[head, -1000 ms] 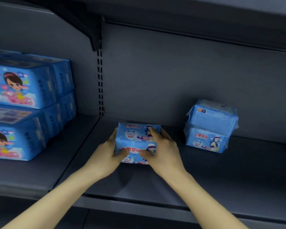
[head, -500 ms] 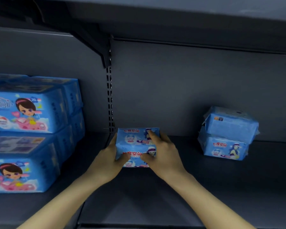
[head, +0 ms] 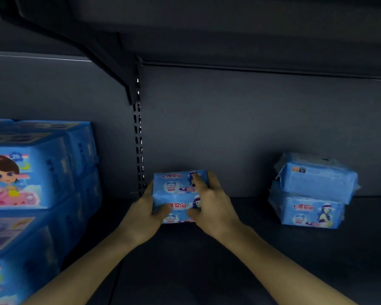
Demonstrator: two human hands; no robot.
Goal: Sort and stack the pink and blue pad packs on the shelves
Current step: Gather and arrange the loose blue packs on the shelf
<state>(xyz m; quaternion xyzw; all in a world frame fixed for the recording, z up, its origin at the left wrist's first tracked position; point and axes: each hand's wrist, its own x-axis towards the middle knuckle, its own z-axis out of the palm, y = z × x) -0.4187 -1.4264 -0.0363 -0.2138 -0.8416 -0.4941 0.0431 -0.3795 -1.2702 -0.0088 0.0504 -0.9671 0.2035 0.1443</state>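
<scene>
Slotted upright strip on dark back panel; angled bracket above.

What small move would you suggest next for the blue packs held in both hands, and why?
Probably slide the held packs rightward to the matching stack: the left hand and right hand grip their sides, the print matches, and bare shelf lies between.

Both bare forearms reach forward, converging. The left hand grips the blue pack at its left end, the right hand at its right, thumbs on its front.
</scene>
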